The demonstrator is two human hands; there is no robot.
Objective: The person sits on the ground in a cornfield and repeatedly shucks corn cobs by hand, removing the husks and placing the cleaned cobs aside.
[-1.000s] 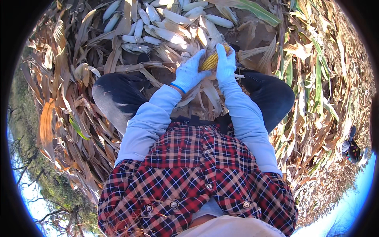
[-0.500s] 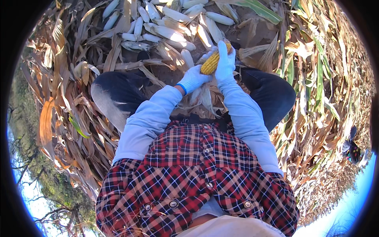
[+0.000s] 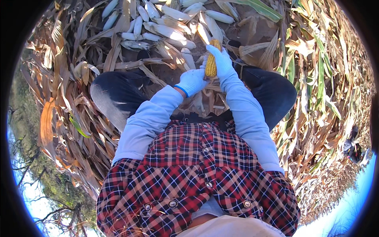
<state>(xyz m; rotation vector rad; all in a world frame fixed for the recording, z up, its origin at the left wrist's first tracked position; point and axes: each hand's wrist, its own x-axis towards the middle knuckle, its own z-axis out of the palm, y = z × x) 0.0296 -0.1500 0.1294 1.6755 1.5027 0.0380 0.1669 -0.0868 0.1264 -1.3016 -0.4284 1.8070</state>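
Yellow corn cob upright, tip pointing away; left hand grasps base, right hand grips side.

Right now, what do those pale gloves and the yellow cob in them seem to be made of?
The gloves, on the left hand and right hand, look like soft knitted fabric, probably cotton: matt, pale blue-white, with a blue cuff edge on the left. The cob is plant matter: rows of glossy yellow kernels, husk stripped off. The husked ears lying beyond look papery and dry.
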